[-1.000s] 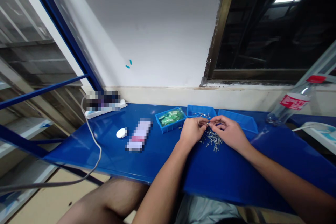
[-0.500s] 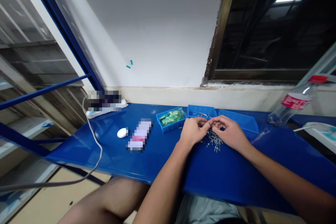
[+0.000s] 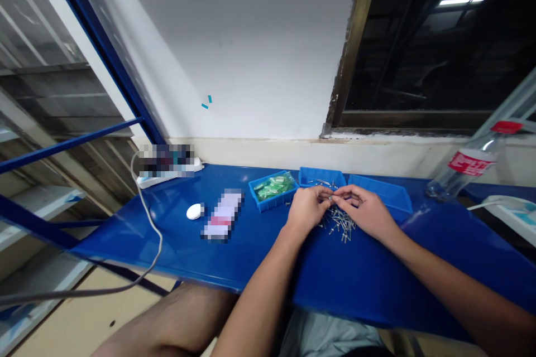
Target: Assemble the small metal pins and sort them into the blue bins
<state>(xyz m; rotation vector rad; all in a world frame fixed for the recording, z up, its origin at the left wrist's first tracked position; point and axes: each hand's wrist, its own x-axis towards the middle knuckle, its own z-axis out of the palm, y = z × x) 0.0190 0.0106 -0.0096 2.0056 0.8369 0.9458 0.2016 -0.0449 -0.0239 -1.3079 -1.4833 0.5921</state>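
Left hand (image 3: 307,209) and right hand (image 3: 365,211), fingertips closed on a small metal piece (image 3: 330,197), meet above rivet-like pins (image 3: 344,224) still loose on the surface (image 3: 355,284), others already lying in the middle blue bin (image 3: 320,173).

Pretty sure it's a workshop, or some small assembly corner, can't tell which. Giveaways: a plain blue bench (image 3: 352,279) across the lower half of the frame, plastic bins (image 3: 276,204) right of center and a pile of loose metal pins (image 3: 344,225) just below them. Bare shelving (image 3: 42,209) at lower left, plus a scruffy-edged window (image 3: 402,67) upper right with a tube light (image 3: 463,0) showing in it.
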